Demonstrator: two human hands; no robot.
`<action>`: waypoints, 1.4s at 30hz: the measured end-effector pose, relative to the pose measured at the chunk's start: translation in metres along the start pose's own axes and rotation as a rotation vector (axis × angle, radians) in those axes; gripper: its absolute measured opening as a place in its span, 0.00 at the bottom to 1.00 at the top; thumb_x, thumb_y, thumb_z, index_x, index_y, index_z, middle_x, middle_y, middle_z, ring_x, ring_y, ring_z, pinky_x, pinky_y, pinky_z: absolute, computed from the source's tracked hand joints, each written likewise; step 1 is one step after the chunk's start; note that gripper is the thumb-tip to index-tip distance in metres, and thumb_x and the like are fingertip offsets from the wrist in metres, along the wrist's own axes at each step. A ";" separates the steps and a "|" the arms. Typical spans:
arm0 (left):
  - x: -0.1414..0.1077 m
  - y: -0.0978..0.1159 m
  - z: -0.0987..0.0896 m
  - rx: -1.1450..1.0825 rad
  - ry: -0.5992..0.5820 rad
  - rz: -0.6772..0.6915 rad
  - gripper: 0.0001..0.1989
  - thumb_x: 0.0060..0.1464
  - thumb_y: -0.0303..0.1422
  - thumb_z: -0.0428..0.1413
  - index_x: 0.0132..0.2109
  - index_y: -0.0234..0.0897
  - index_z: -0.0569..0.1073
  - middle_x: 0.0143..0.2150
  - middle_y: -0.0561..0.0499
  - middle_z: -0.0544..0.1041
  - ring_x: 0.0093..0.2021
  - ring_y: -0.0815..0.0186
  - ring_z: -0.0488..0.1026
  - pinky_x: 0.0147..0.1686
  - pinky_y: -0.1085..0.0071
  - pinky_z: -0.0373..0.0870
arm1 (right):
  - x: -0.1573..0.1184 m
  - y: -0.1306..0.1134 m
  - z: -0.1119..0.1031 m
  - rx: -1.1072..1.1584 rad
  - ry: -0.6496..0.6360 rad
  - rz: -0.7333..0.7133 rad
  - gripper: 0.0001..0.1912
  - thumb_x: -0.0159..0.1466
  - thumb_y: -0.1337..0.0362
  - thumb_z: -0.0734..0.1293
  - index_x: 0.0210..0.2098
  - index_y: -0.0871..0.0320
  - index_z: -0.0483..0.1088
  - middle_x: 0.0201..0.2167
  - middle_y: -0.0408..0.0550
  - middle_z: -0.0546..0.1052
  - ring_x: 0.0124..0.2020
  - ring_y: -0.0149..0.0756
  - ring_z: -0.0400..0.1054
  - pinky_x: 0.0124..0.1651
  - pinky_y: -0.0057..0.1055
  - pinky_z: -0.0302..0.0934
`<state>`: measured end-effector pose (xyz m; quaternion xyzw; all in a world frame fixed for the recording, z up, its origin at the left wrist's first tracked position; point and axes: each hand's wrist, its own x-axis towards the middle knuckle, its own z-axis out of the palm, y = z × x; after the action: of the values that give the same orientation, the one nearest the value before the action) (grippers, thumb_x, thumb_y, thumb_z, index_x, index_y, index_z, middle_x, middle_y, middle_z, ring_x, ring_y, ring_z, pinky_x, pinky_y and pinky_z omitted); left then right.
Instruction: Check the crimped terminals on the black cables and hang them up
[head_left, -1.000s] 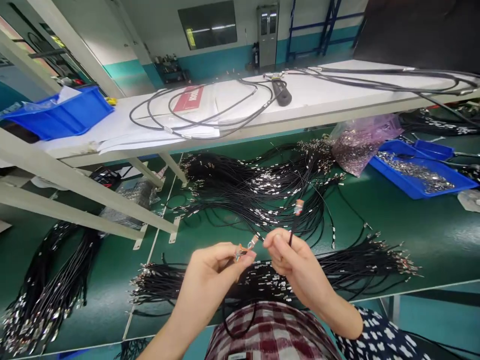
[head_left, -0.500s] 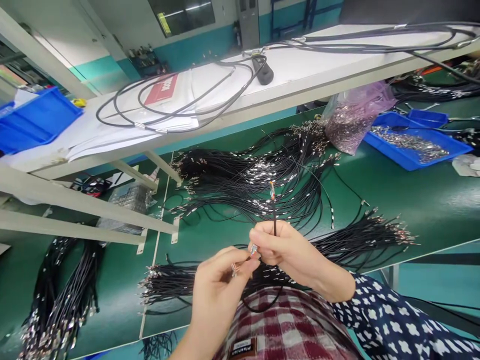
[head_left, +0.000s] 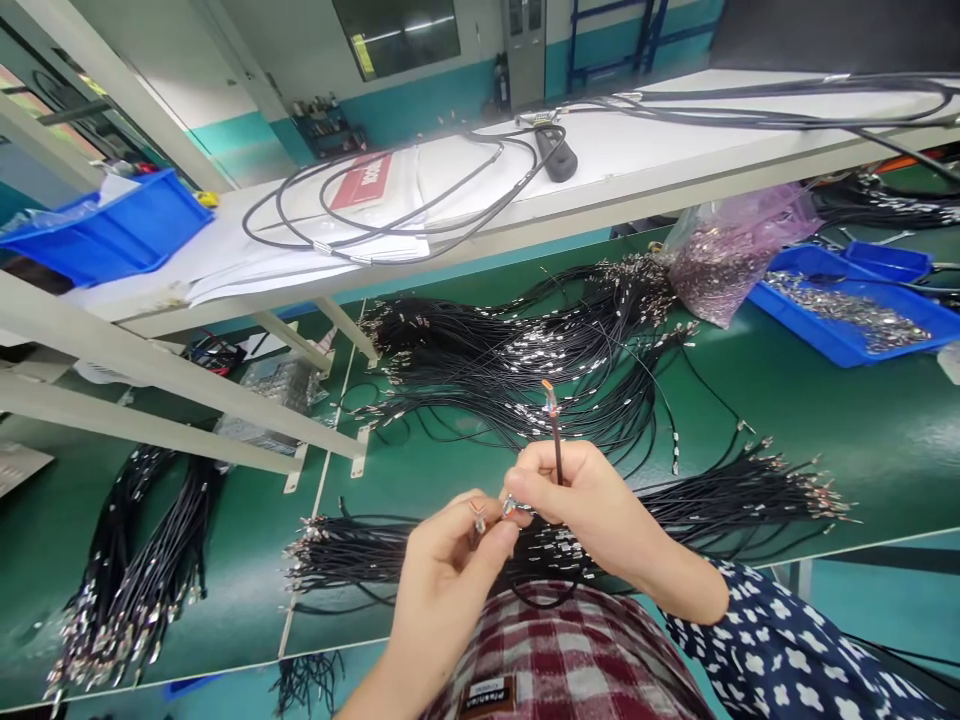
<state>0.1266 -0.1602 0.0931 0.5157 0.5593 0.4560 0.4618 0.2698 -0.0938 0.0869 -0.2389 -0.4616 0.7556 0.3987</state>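
Note:
My left hand (head_left: 454,570) is closed in a pinch, with small silvery and copper-coloured ends poking out between its fingers. Fingertip to fingertip with it, my right hand (head_left: 581,495) grips a black cable (head_left: 557,450), whose stripped end with orange-tipped wires points up. A small shiny metal piece (head_left: 511,505) sits where the fingertips of both hands meet; its exact kind is too small to tell. Below the hands the cable loops down over a checked apron (head_left: 555,650). Behind them lies a bundle of cut black cables (head_left: 352,555) with bare ends.
More cable bundles (head_left: 517,345) lie across the green table (head_left: 885,430). At the right stand a blue tray (head_left: 810,335) of small metal parts and a pinkish plastic bag (head_left: 742,245). A white shelf (head_left: 645,165) on slanted legs runs above, carrying coiled cables and a blue bin (head_left: 112,230).
The view has shifted, so the scene sits slightly further right and lower. Both hands stay together with the cable; the left fingers have shifted slightly around the small ends.

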 end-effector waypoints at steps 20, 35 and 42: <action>-0.007 -0.012 -0.021 0.233 -0.038 0.562 0.21 0.57 0.15 0.51 0.55 0.38 0.72 0.42 0.48 0.75 0.41 0.68 0.70 0.40 0.75 0.69 | -0.006 0.012 0.006 -0.132 0.043 0.083 0.21 0.67 0.52 0.64 0.24 0.59 0.61 0.17 0.35 0.54 0.20 0.25 0.41 0.21 0.28 0.37; 0.015 0.002 -0.027 -0.233 -0.001 -0.174 0.12 0.57 0.40 0.58 0.37 0.34 0.76 0.24 0.58 0.59 0.20 0.77 0.51 0.21 0.77 0.49 | -0.013 0.027 0.000 0.075 0.045 -0.005 0.18 0.71 0.53 0.58 0.30 0.58 0.61 0.21 0.37 0.58 0.20 0.25 0.44 0.22 0.26 0.37; 0.027 0.021 -0.021 -0.296 -0.026 -0.128 0.12 0.56 0.40 0.59 0.41 0.35 0.76 0.23 0.58 0.58 0.21 0.76 0.48 0.20 0.76 0.44 | -0.022 0.033 -0.001 0.197 -0.268 0.217 0.22 0.70 0.54 0.59 0.24 0.60 0.61 0.17 0.38 0.59 0.17 0.24 0.47 0.20 0.26 0.37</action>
<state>0.1077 -0.1328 0.1161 0.4112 0.5117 0.4962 0.5682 0.2707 -0.1200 0.0569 -0.1444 -0.4059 0.8607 0.2712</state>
